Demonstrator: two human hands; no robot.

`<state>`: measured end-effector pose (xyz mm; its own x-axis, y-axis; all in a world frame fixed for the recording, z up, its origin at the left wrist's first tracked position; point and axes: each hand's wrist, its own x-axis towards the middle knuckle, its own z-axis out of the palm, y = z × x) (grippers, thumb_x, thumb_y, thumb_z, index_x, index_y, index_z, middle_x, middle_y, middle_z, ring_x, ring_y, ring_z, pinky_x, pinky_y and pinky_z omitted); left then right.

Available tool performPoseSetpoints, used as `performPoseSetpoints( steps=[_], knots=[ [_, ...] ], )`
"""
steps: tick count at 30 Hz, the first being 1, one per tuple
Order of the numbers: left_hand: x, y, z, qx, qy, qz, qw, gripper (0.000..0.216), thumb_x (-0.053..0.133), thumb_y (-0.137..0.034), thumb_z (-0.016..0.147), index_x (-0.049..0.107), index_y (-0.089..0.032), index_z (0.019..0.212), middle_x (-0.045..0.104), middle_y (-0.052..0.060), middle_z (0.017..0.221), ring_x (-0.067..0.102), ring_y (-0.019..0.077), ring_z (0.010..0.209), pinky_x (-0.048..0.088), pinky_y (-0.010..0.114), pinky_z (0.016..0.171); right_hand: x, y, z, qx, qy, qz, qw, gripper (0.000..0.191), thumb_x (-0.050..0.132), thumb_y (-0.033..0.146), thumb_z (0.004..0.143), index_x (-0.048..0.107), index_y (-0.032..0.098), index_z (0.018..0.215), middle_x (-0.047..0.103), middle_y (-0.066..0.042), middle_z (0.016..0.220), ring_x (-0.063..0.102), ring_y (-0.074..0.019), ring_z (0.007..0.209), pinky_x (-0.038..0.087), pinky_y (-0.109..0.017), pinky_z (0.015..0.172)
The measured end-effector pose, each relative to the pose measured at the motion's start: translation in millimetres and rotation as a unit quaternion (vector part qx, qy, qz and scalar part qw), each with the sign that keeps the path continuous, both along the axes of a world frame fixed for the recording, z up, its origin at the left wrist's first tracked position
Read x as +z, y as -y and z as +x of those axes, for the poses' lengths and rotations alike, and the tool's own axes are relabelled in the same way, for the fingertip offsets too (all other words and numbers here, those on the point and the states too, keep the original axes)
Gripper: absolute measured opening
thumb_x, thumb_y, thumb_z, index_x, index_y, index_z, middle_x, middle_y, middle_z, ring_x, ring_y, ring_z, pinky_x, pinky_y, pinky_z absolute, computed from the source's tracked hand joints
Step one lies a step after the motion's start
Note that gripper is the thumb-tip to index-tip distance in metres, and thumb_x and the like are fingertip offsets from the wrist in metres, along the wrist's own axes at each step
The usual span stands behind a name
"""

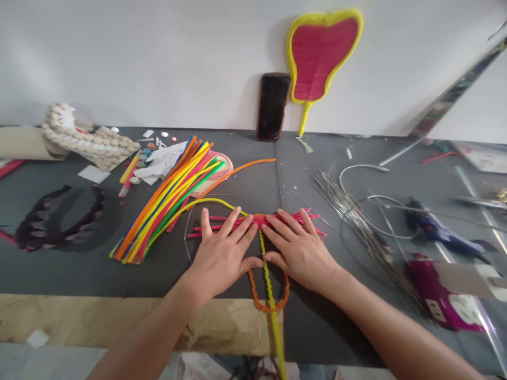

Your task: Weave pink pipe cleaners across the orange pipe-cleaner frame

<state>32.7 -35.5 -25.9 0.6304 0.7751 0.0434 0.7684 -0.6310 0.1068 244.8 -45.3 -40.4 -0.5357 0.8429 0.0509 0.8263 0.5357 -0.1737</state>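
Note:
My left hand point(224, 248) lies flat with fingers spread over the left half of a row of red pipe cleaners point(198, 229). My right hand point(299, 250) rests the same way on their right half, and the two thumbs nearly meet. Between the hands a twisted yellow pipe cleaner point(268, 279) runs down from the red ones toward the table's front edge. An orange twisted loop point(259, 307) curves around below the hands, crossing the yellow stem. The palms hide the middle of the red pipe cleaners.
A bundle of coloured pipe cleaners point(166, 211) lies to the left, beside a dark headband point(59, 227). A phone point(273, 105) and a red-and-yellow fan point(325, 58) lean on the wall. Wires point(352, 211), a blue glue gun point(443, 232) and a magenta object point(435, 290) lie right.

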Motion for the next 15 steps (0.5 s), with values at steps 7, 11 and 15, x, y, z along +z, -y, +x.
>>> performPoseSetpoints(
  steps=[7, 11, 15],
  knots=[
    [5.4, -12, -4, 0.015, 0.037, 0.079, 0.996, 0.027, 0.047, -0.031, 0.097, 0.066, -0.027, 0.115, 0.062, 0.006, 0.132, 0.040, 0.0314, 0.138, -0.001, 0.076, 0.109, -0.5, 0, 1, 0.003, 0.004, 0.014, 1.000, 0.050, 0.043, 0.050, 0.096, 0.053, 0.022, 0.136, 0.051, -0.006, 0.144, 0.037, -0.0327, 0.137, 0.021, -0.065, 0.113],
    [6.1, -12, 0, 0.012, 0.046, 0.105, 0.993, 0.021, 0.051, -0.028, 0.095, 0.071, -0.027, 0.101, 0.065, 0.004, 0.129, 0.043, 0.0315, 0.136, 0.004, 0.074, 0.111, -1.0, 0, 0, 0.002, 0.001, 0.015, 1.000, 0.051, 0.042, 0.052, 0.096, 0.053, 0.022, 0.136, 0.052, -0.006, 0.144, 0.038, -0.0330, 0.136, 0.022, -0.065, 0.112],
    [7.9, -10, 3, 0.003, 0.039, 0.098, 0.994, 0.019, 0.054, -0.031, 0.092, 0.073, -0.027, 0.093, 0.064, 0.004, 0.130, 0.043, 0.0333, 0.135, 0.007, 0.074, 0.110, -1.1, 0, 0, 0.001, -0.001, 0.015, 1.000, 0.050, 0.046, 0.050, 0.095, 0.053, 0.022, 0.136, 0.052, -0.007, 0.144, 0.039, -0.0330, 0.136, 0.022, -0.065, 0.112]
  ],
)
